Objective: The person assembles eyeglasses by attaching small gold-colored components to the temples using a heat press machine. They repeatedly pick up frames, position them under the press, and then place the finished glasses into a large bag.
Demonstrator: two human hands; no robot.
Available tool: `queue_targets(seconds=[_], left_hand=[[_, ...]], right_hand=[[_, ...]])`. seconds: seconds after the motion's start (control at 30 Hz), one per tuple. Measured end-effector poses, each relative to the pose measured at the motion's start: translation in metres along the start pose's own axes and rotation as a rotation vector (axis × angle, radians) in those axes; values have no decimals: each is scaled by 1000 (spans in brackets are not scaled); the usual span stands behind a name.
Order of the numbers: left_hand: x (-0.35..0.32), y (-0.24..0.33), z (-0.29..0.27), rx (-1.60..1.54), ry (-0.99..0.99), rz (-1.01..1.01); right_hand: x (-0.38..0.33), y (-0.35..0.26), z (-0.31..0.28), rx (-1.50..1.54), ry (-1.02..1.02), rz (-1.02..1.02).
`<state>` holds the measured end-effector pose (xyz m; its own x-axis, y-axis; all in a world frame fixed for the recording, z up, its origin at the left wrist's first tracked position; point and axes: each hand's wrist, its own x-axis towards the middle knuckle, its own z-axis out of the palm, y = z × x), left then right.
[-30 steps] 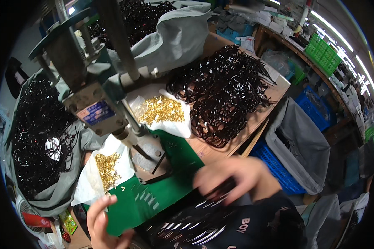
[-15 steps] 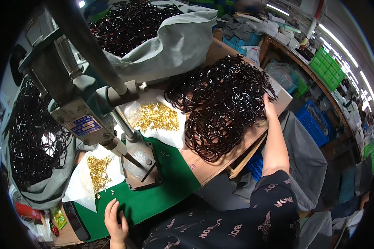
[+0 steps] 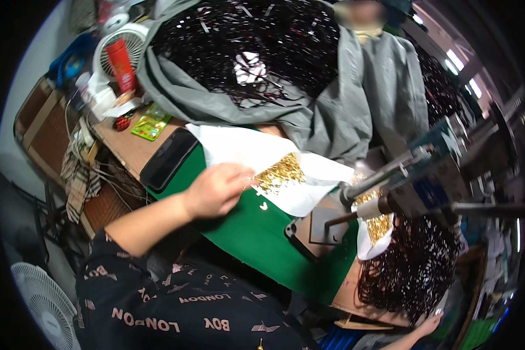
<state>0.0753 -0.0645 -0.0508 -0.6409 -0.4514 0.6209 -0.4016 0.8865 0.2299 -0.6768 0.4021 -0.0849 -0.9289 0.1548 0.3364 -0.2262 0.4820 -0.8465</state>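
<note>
My left hand is over the near edge of a white sheet, its fingertips beside a heap of small gold-coloured metal pieces. Its fingers are bent and close together; anything between them is too small to make out. My right hand is low at the right, by the near edge of a pile of dark, shiny loops; its fingers are small and blurred. Between the hands stands a bench press, its rod above a metal base plate. A second gold heap lies behind the rod.
A green mat covers the table's front. A black phone and a green packet lie at the left. Behind, a grey sack holds dark strands. A red bottle stands before a white fan.
The view has swung to the left. My left hand has moved from the mat's front edge to the gold pieces, and its fingers have drawn together. My right hand stays by the dark loops.
</note>
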Motion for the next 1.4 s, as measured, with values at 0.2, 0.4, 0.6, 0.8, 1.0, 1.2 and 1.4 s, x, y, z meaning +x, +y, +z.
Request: queue_targets(seconds=[0.2, 0.4, 0.6, 0.8, 1.0, 1.2, 1.4], left_hand=[[76, -139, 14, 391, 209, -415], [105, -194, 36, 347, 165, -306], [124, -173, -12, 120, 166, -501], [106, -152, -43, 350, 82, -87], [92, -74, -57, 583, -91, -133], [27, 12, -8, 168, -360, -140], [-19, -19, -22, -38, -120, -150]], right_hand=[[-192, -167, 20, 82, -132, -673], [-429, -279, 57, 219, -662, -1070], [-484, -300, 73, 269, -1035, -856], [-522, -341, 108, 333, -1374, -1086], [-565, -353, 148, 113, -1547, -1108], [-593, -347, 191, 72, -1485, -1059], [-583, -351, 160, 49, -1482, -1193]])
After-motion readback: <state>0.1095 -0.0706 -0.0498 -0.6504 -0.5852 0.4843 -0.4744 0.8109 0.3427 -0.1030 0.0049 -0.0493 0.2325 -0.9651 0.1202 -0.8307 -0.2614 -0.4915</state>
